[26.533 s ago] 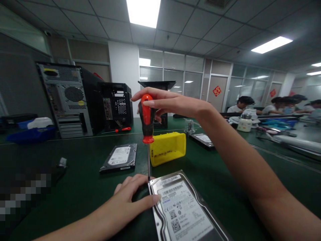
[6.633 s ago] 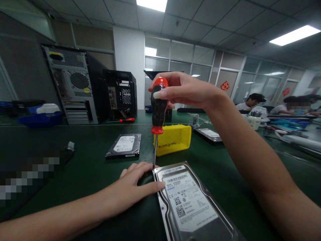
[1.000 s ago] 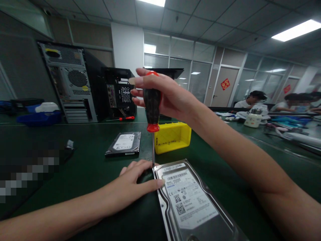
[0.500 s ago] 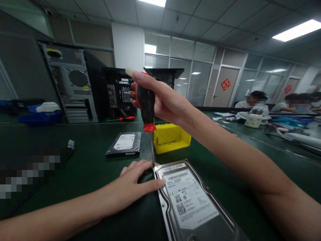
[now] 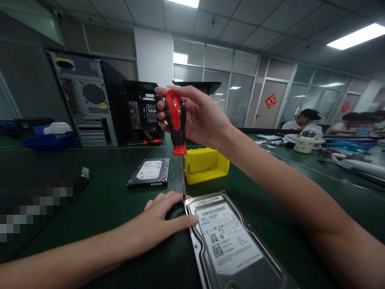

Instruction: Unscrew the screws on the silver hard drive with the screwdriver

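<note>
A silver hard drive (image 5: 228, 237) with a white label lies on the green table in front of me. My left hand (image 5: 164, 212) grips its far left corner, the thumb on top of the label edge and the other fingers beyond the corner, partly hidden. With my right hand (image 5: 198, 112) I hold the red and black handle of a screwdriver (image 5: 177, 124) from above. The shaft points down, nearly upright, and its tip meets the drive's far left corner beside my left fingers. Whether a screw sits under the tip cannot be made out.
Beyond the drive stand a yellow bin (image 5: 207, 164) with small dark pieces inside and a second hard drive (image 5: 149, 172). Computer cases (image 5: 87, 100) and a red-handled screwdriver (image 5: 153, 141) are at the back left. A blue tray (image 5: 48, 140) lies far left; people sit at the far right.
The screwdriver handle has turned, so its red side now faces me. My right fingers and thumb have shifted around its top. My left hand and the hard drive have stayed put.
</note>
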Demonstrator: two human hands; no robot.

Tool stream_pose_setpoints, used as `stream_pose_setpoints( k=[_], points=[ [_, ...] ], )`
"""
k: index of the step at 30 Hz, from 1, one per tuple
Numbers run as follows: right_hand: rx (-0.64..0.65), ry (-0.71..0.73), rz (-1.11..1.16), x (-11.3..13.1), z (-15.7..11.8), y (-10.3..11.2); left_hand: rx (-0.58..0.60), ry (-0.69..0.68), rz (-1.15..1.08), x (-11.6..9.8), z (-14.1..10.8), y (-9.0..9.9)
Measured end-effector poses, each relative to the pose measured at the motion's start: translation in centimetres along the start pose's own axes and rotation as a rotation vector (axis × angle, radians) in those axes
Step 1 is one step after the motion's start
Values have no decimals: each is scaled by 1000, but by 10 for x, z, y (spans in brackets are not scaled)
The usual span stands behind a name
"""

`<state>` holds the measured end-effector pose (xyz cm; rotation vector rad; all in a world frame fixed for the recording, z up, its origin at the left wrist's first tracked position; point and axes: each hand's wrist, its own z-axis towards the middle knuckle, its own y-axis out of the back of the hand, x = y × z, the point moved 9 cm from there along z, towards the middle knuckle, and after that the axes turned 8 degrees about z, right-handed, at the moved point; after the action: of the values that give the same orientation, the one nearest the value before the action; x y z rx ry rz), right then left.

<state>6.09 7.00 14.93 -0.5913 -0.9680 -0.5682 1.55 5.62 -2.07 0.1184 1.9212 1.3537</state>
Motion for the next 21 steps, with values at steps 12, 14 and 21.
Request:
stream_pose_setpoints(
  k=[12,14,21],
  points=[
    [-72,68,-94,2,5,8,11,21,-5,2,-2,-2],
    [-98,67,-85,3,4,9,16,19,-5,2,-2,-3],
    [-105,63,-50,6,-1,7,16,9,5,-1,-1,-1]
  ],
)
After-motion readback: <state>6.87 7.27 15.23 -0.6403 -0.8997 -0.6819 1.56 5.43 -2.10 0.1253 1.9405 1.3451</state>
